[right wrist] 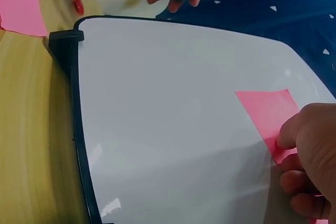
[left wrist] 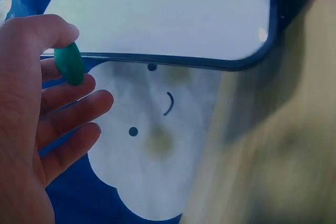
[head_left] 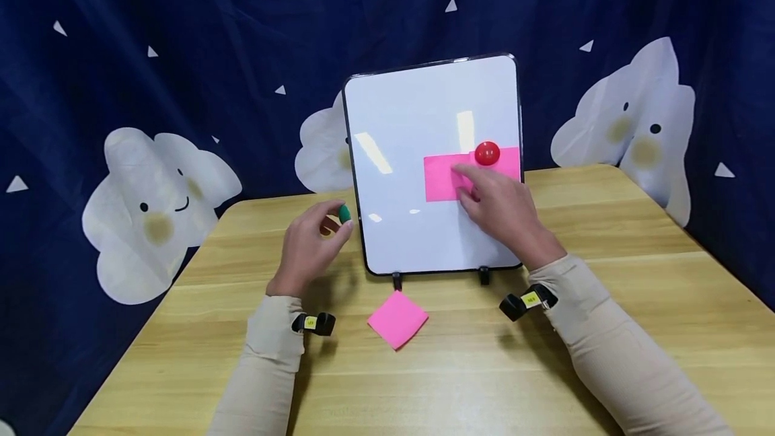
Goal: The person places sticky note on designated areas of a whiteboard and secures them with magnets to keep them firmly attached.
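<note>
My left hand (head_left: 309, 241) pinches a green button magnet (left wrist: 69, 64) between thumb and index finger, just left of the whiteboard (head_left: 399, 113). Its other fingers are spread apart. On the board, my right hand (head_left: 502, 210) presses a pink sticky note (head_left: 438, 179) with its fingertips, which cover part of that note. A second pink note (head_left: 510, 161) lies beside it near the right edge, under a round red magnet (head_left: 487, 153). The right forearm crosses the board's lower right corner.
The board stands tilted on black feet (head_left: 397, 280) on the wooden table (head_left: 472, 375). Another pink note (head_left: 397, 319) lies before it. A small red magnet (right wrist: 79, 5) rests on the table by the board's left side. A blue curtain (head_left: 242, 19) hangs behind.
</note>
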`<state>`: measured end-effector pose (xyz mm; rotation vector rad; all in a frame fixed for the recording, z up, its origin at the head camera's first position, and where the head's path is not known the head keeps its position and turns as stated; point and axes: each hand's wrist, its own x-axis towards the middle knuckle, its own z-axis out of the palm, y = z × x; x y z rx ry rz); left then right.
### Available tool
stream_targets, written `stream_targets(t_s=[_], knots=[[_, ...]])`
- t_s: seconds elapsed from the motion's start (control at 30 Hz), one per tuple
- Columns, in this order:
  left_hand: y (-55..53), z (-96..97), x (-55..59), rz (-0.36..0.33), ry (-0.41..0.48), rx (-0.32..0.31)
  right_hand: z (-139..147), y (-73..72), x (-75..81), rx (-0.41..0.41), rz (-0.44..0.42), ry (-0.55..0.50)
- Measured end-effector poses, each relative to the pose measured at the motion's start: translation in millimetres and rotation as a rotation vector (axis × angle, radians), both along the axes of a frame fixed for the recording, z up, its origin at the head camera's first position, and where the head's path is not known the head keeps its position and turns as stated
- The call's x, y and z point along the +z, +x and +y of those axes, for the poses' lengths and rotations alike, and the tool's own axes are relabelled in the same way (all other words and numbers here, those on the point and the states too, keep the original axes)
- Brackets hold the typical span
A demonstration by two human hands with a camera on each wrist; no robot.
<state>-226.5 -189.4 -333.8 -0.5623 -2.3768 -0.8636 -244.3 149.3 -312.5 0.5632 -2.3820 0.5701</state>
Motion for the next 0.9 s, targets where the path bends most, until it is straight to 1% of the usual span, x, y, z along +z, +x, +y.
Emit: stream_targets(t_s=[0.1,0.2,0.3,0.5,0.8,0.9], knots=[[-1.0,4.8,5.7,0.035,0.000,-0.005,1,-0.1,1.7,-0.004,0.000,0.001],[-1.5,10.8,10.4,0.071,-0.014,-0.023,2,0.3,2.7,-0.010,-0.012,-0.001],[-1.7,17.0,13.2,0.085,-0.041,-0.038,2,0.0,2.4,-0.013,-0.027,-0.001],[-2.0,27.7,14.6,0.079,-0.082,-0.051,1,-0.9,-0.3,-0.012,-0.054,-0.006],[-6.0,46.4,16.8,0.159,-0.156,-0.086,0,-0.3,0.7,-0.005,-0.031,-0.011],[-5.6,52.0,17.0,0.164,-0.161,-0.095,-1,-0.2,1.0,-0.002,-0.035,-0.011]])
